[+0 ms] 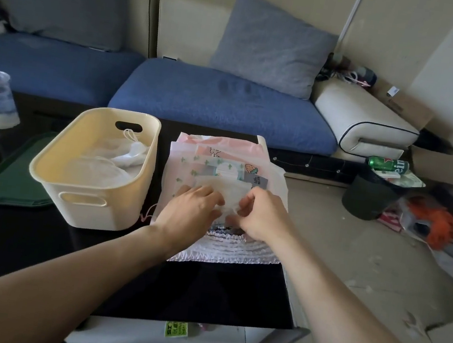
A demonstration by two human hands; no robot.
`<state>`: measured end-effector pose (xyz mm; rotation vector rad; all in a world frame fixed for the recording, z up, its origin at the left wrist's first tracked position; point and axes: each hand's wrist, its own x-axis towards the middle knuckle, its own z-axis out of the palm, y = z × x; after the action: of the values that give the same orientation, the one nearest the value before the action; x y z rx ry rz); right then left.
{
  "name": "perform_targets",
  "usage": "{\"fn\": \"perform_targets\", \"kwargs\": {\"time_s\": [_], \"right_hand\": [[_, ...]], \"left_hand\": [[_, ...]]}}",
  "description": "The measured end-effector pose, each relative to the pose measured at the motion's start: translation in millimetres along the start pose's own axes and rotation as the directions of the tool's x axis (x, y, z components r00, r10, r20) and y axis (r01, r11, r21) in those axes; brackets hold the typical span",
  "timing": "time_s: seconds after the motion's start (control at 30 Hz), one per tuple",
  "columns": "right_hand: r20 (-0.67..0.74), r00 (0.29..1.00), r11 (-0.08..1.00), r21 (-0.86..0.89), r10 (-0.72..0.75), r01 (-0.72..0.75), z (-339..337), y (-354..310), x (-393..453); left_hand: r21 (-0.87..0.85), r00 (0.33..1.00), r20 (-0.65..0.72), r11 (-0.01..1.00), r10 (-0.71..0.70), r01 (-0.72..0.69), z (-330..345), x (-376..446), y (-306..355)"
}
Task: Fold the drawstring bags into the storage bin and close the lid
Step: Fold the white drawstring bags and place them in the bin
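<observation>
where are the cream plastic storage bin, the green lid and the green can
cream plastic storage bin [90, 212]: head view, near front wall.
flat dark green lid [10, 183]: head view, top face, left of bin.
green drink can [388, 164]: head view, its side.

Single head-worn wide-angle view, close above black glossy coffee table, facing forward and down. Near table edge at frame bottom; blue-cushioned sofa beyond table's far edge. Floor visible right of table.
</observation>
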<state>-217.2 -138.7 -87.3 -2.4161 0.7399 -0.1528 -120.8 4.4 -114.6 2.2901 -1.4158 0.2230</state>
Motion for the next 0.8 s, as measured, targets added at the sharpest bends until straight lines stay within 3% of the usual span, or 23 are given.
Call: {"fn": "perform_targets", "kwargs": {"time_s": [0.1,0.2,0.27,0.33,0.4,0.43,0.5,0.6,0.67,0.8], "right_hand": [[-0.009,1.000,0.996,0.084,-0.010,0.011,-3,-1,1],[0.130,0.985,0.955,0.289,-0.112,0.070,-19,6,0],[0.142,0.969,0.826,0.556,-0.202,0.091,-28,9,-1],[0.037,0.978,0.601,0.793,-0.203,0.095,-34,10,2],[-0.017,0.978,0.417,0.903,-0.207,0.104,-34,10,8],[-0.006,0.978,0.386,0.918,-0.209,0.088,-32,10,11],[0.043,0.987,0.490,0.871,-0.158,0.040,-25,14,14],[0.046,0.993,0.901,0.428,-0.105,0.075,-15,24,14],[0.112,0.985,0.971,0.211,-0.135,0.109,-12,24,11],[0.138,0.977,0.974,0.181,-0.163,0.137,-7,14,5]], "left_hand": [[0.003,1.000,0.016,1.000,0.022,-0.022,2,2,-7],[-0.031,0.998,0.046,0.999,0.043,-0.041,0,2,-15],[-0.062,0.995,0.073,0.996,0.062,-0.058,-2,1,-20],[-0.102,0.992,0.096,0.992,0.086,-0.076,-3,1,-22],[-0.148,0.989,0.110,0.985,0.103,-0.086,-5,2,-23],[-0.168,0.988,0.112,0.982,0.111,-0.091,-6,2,-23],[-0.198,0.989,0.101,0.976,0.111,-0.090,-7,2,-24],[-0.207,0.994,0.069,0.976,0.086,-0.070,-7,1,-23],[-0.223,0.998,0.040,0.974,0.054,-0.044,-6,-1,-21],[-0.292,1.000,0.001,0.956,-0.004,0.004,-6,-4,-17]]}}
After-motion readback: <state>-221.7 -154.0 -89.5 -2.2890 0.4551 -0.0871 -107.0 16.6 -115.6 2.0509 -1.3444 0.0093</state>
